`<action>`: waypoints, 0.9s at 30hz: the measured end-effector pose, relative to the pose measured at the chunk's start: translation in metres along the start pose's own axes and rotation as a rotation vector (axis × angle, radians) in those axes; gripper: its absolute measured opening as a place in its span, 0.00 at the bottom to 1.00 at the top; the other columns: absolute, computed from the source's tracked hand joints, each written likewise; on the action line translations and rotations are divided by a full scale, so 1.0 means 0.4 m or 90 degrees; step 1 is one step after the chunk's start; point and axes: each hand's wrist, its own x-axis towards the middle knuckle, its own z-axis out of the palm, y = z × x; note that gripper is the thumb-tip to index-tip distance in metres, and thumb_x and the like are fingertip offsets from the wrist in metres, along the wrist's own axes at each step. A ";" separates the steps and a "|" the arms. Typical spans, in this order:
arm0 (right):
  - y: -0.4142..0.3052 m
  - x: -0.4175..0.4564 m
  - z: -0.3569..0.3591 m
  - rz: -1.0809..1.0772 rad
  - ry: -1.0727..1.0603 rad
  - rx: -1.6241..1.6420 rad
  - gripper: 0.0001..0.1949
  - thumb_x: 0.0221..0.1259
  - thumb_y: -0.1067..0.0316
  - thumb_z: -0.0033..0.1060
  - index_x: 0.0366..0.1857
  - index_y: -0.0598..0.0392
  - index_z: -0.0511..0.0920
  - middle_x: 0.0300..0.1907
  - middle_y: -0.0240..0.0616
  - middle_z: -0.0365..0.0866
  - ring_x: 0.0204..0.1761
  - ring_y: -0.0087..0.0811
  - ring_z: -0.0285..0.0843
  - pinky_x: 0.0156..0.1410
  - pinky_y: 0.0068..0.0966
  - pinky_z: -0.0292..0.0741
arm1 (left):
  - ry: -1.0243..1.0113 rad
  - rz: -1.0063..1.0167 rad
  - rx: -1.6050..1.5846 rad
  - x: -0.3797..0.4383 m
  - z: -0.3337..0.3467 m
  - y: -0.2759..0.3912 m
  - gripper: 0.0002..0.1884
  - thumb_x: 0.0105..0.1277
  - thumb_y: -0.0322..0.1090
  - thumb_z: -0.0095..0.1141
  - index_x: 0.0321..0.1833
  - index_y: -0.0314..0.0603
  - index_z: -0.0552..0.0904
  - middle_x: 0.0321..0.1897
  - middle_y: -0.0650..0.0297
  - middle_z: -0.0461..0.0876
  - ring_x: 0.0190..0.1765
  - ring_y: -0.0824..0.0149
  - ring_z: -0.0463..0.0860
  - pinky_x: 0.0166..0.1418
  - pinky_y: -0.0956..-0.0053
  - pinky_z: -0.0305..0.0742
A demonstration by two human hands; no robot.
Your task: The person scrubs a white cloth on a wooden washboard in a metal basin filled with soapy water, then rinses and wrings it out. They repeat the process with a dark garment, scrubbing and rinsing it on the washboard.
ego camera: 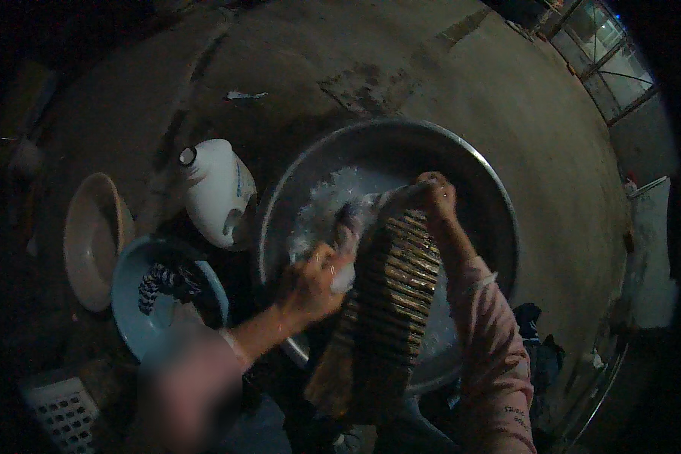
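A ridged wooden washboard (411, 284) leans in a large round metal basin (494, 170) that holds sudsy water (332, 196). My left hand (318, 278) is at the board's left side, closed on one end of a wet, twisted cloth (369, 210), with a white lump of foam or soap (343, 279) against the fingers. At the top of the board, my right hand (436, 196) grips the cloth's other end. The cloth stretches between both hands above the water and the board's upper edge. Both forearms are in pink sleeves.
A white plastic jug (218, 193) with an open mouth stands left of the basin. Beyond it are a beige basin (91, 244) and a light blue basin (127, 306) holding patterned cloth (159, 281). A white perforated crate (68, 411) sits lower left. Dark cloth (539, 346) lies at right.
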 end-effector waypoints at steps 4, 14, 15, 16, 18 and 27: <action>-0.110 -0.028 -0.121 0.032 0.078 0.058 0.12 0.63 0.60 0.64 0.42 0.56 0.82 0.36 0.34 0.82 0.36 0.30 0.81 0.40 0.29 0.79 | -0.055 0.182 0.122 -0.092 -0.001 0.177 0.29 0.59 0.33 0.64 0.66 0.42 0.79 0.52 0.51 0.80 0.45 0.54 0.84 0.43 0.61 0.82; -0.078 -0.250 -0.072 -0.002 -0.231 -0.452 0.31 0.49 0.53 0.75 0.59 0.53 0.80 0.62 0.48 0.77 0.69 0.51 0.69 0.64 0.46 0.76 | -0.108 0.179 -0.046 -0.175 0.117 0.200 0.41 0.62 0.55 0.65 0.73 0.38 0.70 0.63 0.51 0.74 0.51 0.53 0.80 0.52 0.61 0.79; -0.073 -0.285 -0.059 -0.039 -0.230 -0.540 0.32 0.46 0.54 0.76 0.59 0.53 0.80 0.66 0.49 0.75 0.72 0.53 0.66 0.65 0.48 0.75 | -0.135 0.123 -0.097 -0.173 0.121 0.202 0.44 0.61 0.56 0.65 0.75 0.37 0.67 0.65 0.50 0.72 0.53 0.51 0.79 0.57 0.56 0.77; -0.065 -0.333 -0.041 -0.077 -0.195 -0.687 0.31 0.44 0.55 0.77 0.57 0.53 0.81 0.67 0.48 0.73 0.72 0.55 0.63 0.65 0.49 0.74 | -0.127 0.114 -0.033 -0.171 0.125 0.208 0.47 0.60 0.59 0.65 0.76 0.37 0.66 0.67 0.48 0.70 0.57 0.48 0.77 0.61 0.51 0.73; -0.055 -0.400 -0.010 -0.132 -0.119 -0.807 0.26 0.41 0.58 0.76 0.48 0.54 0.82 0.62 0.49 0.72 0.66 0.57 0.64 0.61 0.50 0.73 | -0.113 0.083 0.070 -0.166 0.133 0.222 0.52 0.56 0.64 0.66 0.77 0.35 0.63 0.71 0.45 0.65 0.64 0.42 0.72 0.70 0.41 0.65; -0.198 -0.725 0.108 -0.451 -0.080 -0.390 0.19 0.40 0.63 0.75 0.39 0.53 0.81 0.52 0.51 0.78 0.49 0.59 0.75 0.49 0.49 0.74 | -0.168 0.060 0.388 -0.164 0.171 0.201 0.46 0.65 0.62 0.56 0.76 0.31 0.64 0.78 0.37 0.56 0.76 0.34 0.59 0.79 0.36 0.46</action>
